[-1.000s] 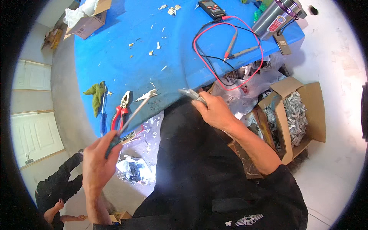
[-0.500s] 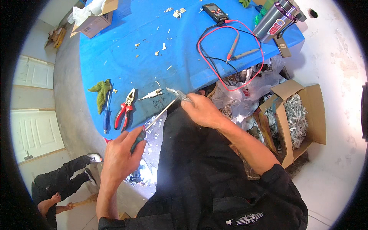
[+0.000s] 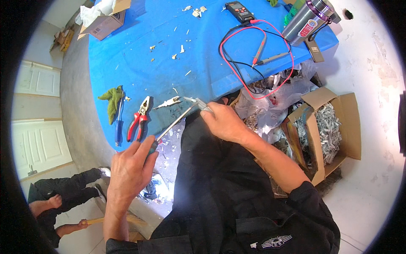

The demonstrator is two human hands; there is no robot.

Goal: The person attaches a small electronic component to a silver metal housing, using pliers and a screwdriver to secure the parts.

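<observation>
My left hand [image 3: 131, 167] grips the dark handle of a long screwdriver [image 3: 175, 122], whose metal shaft slants up to the right. Its tip meets a small silvery metal part [image 3: 198, 103] that my right hand [image 3: 224, 122] pinches at the near edge of the blue table [image 3: 139, 63]. Just left of that part, another small metal piece [image 3: 168, 102] lies on the blue cover. Both hands are over my dark-clothed lap.
Red-handled pliers [image 3: 139, 120], a blue-handled tool [image 3: 118, 127] and a green rag [image 3: 112, 99] lie on the table's left. A multimeter [image 3: 239, 10] with red and black leads, a steel flask [image 3: 306, 19], and a cardboard box [image 3: 105, 21] sit farther back. An open box of metal scraps [image 3: 325, 131] stands right. Another person [image 3: 63, 199] crouches lower left.
My left hand has moved right and up, bringing the screwdriver tip to the metal part. My right hand with the part shifted slightly toward the table edge.
</observation>
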